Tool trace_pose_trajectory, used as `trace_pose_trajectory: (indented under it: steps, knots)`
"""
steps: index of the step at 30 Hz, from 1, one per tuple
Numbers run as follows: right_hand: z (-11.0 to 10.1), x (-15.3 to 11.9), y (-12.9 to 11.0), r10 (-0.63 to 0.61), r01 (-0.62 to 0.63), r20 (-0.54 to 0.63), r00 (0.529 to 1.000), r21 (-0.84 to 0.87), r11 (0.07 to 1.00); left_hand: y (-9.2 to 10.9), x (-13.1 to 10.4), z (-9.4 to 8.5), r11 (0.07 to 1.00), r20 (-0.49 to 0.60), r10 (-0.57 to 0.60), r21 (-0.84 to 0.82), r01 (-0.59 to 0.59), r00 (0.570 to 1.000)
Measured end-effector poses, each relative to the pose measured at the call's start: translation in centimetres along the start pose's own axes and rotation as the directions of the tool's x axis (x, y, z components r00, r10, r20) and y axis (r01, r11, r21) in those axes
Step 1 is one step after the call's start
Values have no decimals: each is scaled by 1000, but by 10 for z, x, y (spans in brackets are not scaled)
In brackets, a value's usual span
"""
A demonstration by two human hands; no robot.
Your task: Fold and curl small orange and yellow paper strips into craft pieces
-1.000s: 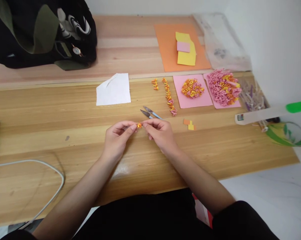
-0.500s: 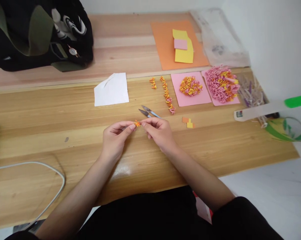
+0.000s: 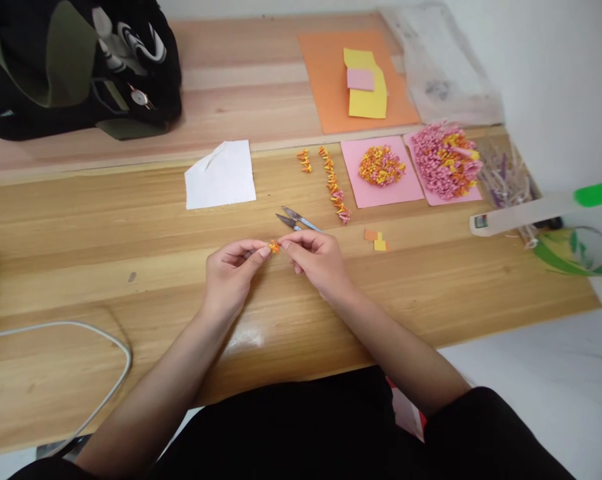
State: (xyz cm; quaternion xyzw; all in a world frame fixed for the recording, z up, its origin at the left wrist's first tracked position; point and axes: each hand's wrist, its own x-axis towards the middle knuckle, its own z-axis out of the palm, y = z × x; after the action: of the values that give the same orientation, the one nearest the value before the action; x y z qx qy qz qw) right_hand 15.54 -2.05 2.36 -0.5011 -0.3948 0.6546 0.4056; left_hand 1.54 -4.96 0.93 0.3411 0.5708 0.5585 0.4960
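Between thumb and fingertips, my left hand (image 3: 231,272) pinches a tiny orange-and-yellow flower-like piece (image 3: 274,247). The thumb and forefinger of my right hand (image 3: 318,260) are closed at the piece's right side; the exact contact is too small to see. Just behind my right hand lie thread snips (image 3: 291,219), blades pointing left, handles partly hidden by the hand. Farther back are a long row of similar orange, yellow and pink pieces (image 3: 332,183) and a short row of orange ones (image 3: 304,161).
Piled orange-yellow pieces (image 3: 381,167) and a larger pink heap (image 3: 443,163) rest on pink sheets. Small paper squares (image 3: 379,245) lie right of my right hand. A white paper (image 3: 221,177), a green tape roll (image 3: 545,257), a black bag (image 3: 165,73) and a cable (image 3: 128,360) surround the work area.
The view has shifted slightly, so objects at the back appear a little higher. Both hands keep almost the same pose around the small orange-and-yellow piece.
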Motion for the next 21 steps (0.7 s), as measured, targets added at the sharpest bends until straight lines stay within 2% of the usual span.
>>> trace_pose_trajectory:
  steps: [21]
  knots:
    - [0,0,1,4,-4,-11,1000,9,1000,2,1,-3,999,45,-30,45,28,999]
